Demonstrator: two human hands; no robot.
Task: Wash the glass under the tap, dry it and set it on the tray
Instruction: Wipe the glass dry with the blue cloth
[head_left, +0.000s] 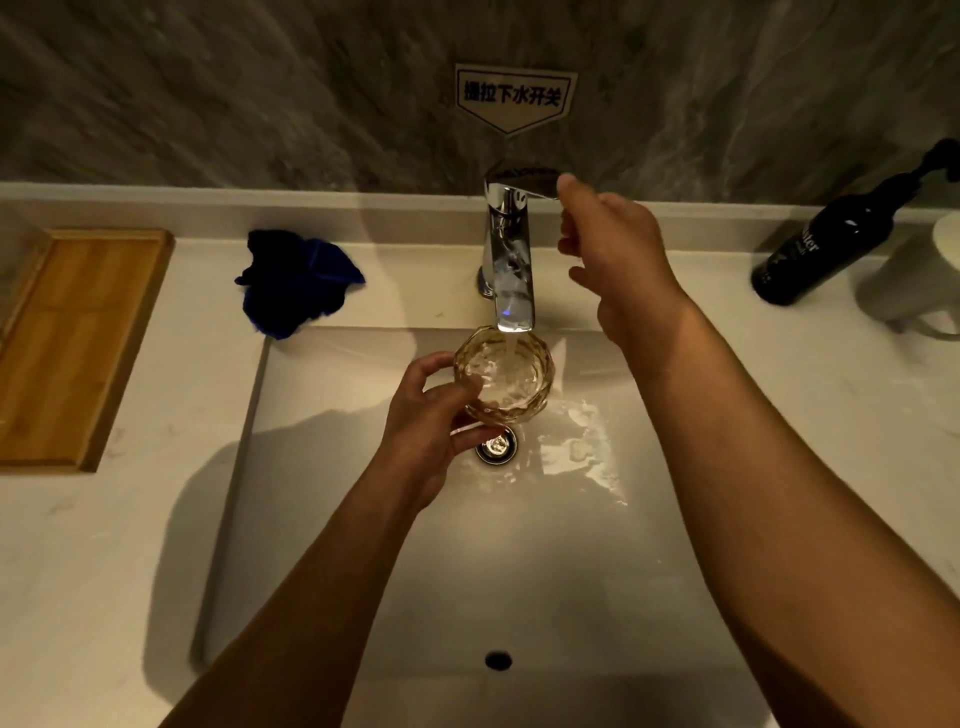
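Note:
My left hand (434, 423) grips an amber faceted glass (511, 376) from its left side, mouth up, right under the spout of the chrome tap (506, 249). Water runs from the spout into the glass and splashes onto the basin. My right hand (618, 260) is up at the tap, its thumb and fingers touching the end of the tap's lever (522, 179). A wooden tray (78, 343) lies on the counter at the far left. A dark blue cloth (296, 283) sits crumpled on the counter left of the tap.
The white sink basin (519, 545) has a metal drain (496, 447) below the glass and an overflow hole (498, 660) near me. A black pump bottle (831, 244) and a white cup (919, 280) stand at the right. A marbled wall with a sign (514, 96) rises behind.

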